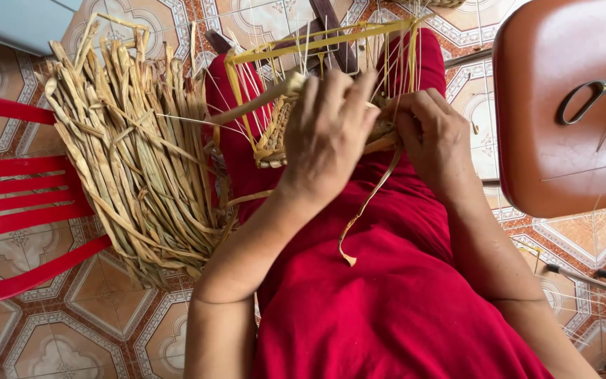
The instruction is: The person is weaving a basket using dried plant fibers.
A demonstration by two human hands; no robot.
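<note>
Centrally, both hands meet over the person's lap, which is covered in red cloth (pixel 387 302). The left hand (pixel 327 133) comes up from the lower middle of the view, forearm bare, wrist bent back a little, back of the hand toward the camera. Its fingers (pixel 317 95) are spread and curled over the top of a half-woven basket piece (pixel 275 140), pressing on it; what the fingertips pinch underneath is hidden. The right hand (pixel 436 140) reaches in from the right, knuckles up, its fingers bent together and closed on the woven edge where a loose flat straw strip (pixel 366 203) hangs down over the lap. Yellow uprights and thin pale strands (pixel 387 56) of the basket frame rise beyond both hands.

Just left of the lap a thick bundle of dried straw strips (pixel 135 154) rests against a red plastic chair (pixel 22 196), touching its slats. To the right stands a brown stool seat (pixel 555 126) serving as a small bench, with a pair of metal scissors (pixel 597 84) lying on it near the upper right corner. Below everything lies a floor of patterned tiles (pixel 106 330) in cream, orange and grey.
</note>
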